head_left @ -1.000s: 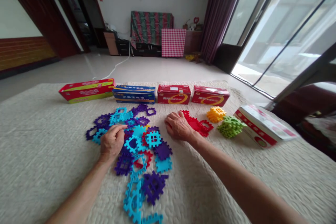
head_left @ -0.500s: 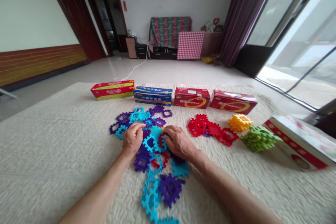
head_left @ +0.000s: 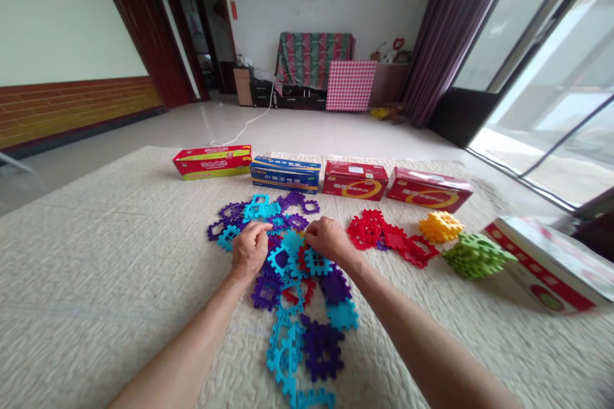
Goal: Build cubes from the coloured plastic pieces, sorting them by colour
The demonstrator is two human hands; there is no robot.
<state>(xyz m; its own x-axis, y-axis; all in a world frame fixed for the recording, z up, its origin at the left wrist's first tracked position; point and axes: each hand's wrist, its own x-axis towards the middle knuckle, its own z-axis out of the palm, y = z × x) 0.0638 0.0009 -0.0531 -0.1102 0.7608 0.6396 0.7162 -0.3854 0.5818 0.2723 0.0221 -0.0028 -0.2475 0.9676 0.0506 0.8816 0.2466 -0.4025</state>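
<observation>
A loose heap of interlocking plastic building pieces lies before me, with purple pieces (head_left: 267,291) and light blue pieces (head_left: 282,260) mixed together and a few red ones (head_left: 307,293) among them. On the heap's left side is my left hand (head_left: 251,246), its fingers curled in; what they hold, if anything, is hidden. Over the right side, my right hand (head_left: 329,239) has its fingers closed at the edge of a yellow building piece (head_left: 303,234), which is mostly covered. Below that hand, a light blue window-shaped piece (head_left: 318,262) shows.
Right of the heap lie red pieces (head_left: 394,237), a yellow stack (head_left: 440,226) and a green stack (head_left: 477,255), beside a white and red box (head_left: 551,268). Behind stand a red-green box (head_left: 213,163), a blue box (head_left: 285,175) and two red boxes (head_left: 355,180). A quilted mat (head_left: 119,255) lies underneath.
My right hand has lifted slightly and moved toward the far side of the heap, uncovering light blue and purple pieces. My left hand stays by the same pieces. The view has shifted a little.
</observation>
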